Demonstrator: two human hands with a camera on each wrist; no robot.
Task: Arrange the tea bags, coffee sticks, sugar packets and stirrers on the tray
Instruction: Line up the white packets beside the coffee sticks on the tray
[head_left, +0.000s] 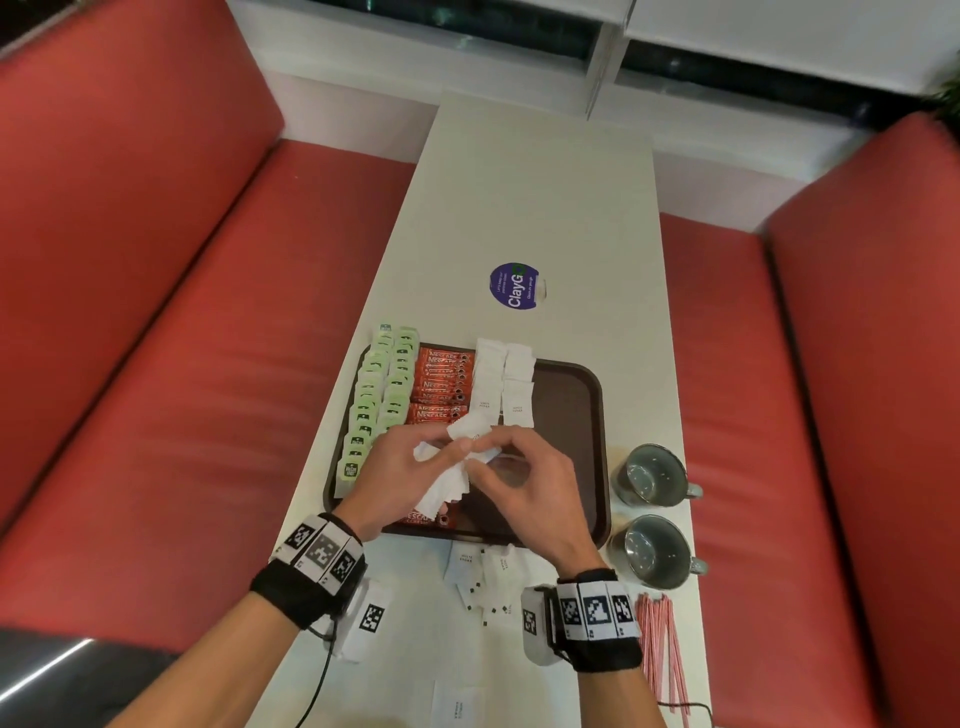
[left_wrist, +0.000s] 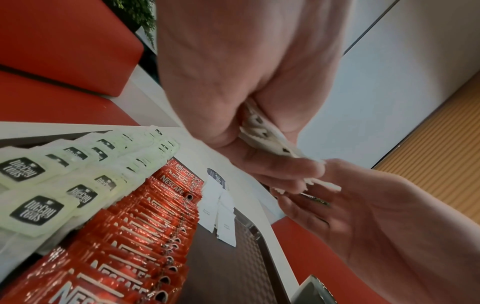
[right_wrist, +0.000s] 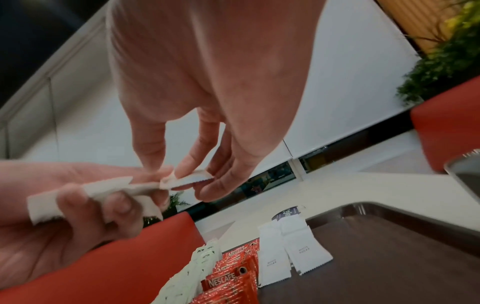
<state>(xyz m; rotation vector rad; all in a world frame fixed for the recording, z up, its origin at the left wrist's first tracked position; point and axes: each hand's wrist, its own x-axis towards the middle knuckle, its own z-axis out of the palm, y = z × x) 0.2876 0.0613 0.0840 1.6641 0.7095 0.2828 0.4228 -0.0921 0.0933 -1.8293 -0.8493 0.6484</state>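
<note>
We note a long white table (head_left: 540, 208) running away from the camera toward a white wall (head_left: 779, 171). Red padded bench seats flank the table: one to its left (head_left: 171, 312), one to its right (head_left: 831, 389), each with a tall red backrest. Beyond the table's far end we record dark window glass (head_left: 467, 26) split by a white frame post (head_left: 608, 52). Green foliage (right_wrist: 446, 61) stands behind the right bench, beside a ribbed tan panel (left_wrist: 441, 154). Lighting is even and indoor.
</note>
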